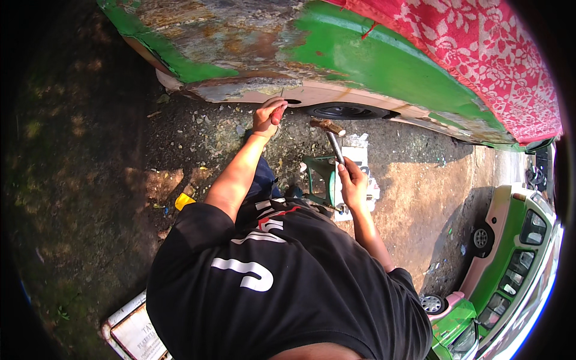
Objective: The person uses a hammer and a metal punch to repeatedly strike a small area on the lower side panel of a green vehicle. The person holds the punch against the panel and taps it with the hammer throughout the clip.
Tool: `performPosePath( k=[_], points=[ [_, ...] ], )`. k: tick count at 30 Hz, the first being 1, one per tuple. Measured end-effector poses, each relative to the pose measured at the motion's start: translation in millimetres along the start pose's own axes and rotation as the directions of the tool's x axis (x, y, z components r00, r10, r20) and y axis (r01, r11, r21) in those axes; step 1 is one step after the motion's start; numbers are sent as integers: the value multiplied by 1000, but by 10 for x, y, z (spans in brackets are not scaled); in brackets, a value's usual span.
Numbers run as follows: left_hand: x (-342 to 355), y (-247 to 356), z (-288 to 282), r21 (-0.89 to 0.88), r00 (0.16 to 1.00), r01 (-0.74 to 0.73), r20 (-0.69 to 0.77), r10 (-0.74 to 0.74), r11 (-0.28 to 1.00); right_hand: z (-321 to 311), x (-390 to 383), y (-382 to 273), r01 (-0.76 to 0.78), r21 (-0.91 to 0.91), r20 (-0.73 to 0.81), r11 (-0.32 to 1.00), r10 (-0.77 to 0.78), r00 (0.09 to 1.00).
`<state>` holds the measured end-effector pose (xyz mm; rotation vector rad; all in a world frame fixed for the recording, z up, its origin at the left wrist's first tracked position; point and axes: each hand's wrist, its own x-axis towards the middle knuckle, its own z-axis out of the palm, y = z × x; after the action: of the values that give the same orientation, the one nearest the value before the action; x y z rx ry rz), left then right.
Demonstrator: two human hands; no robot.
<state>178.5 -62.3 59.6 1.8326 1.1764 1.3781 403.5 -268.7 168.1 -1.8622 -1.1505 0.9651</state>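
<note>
My left hand (264, 120) is closed round the red handle of a screwdriver (276, 114), whose thin shaft points up at the pale lower edge of a car body (324, 93). Whether the tip touches the metal I cannot tell. Beside it is a dark oval hole in the panel. In my right hand (354, 183) is a hammer (335, 144), gripped by its dark handle, its rusty head raised to the right of the screwdriver and apart from it. The green paint above is worn to rusty, grey patches.
A car wheel (348, 111) shows under the body. Near my knees stand a green plastic stool (321, 177) and a white printed sheet or box (360, 153). A pink floral cloth (462, 54) covers the car's upper right. Another green vehicle (504, 276) is parked at right; a white sign (141, 336) lies behind me.
</note>
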Motion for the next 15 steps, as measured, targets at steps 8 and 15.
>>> performPosePath(
  k=[8, 15],
  points=[
    [10, -58, -4, -11, 998, -40, -46, 40, 999, 90, 18, -282, 106, -58, 37, 993, -104, 994],
    [49, 34, -11, 33, 996, -11, -88, 13, 999, 247, 92, -468, 214, 15, 23, 977, -214, 977]
  ],
)
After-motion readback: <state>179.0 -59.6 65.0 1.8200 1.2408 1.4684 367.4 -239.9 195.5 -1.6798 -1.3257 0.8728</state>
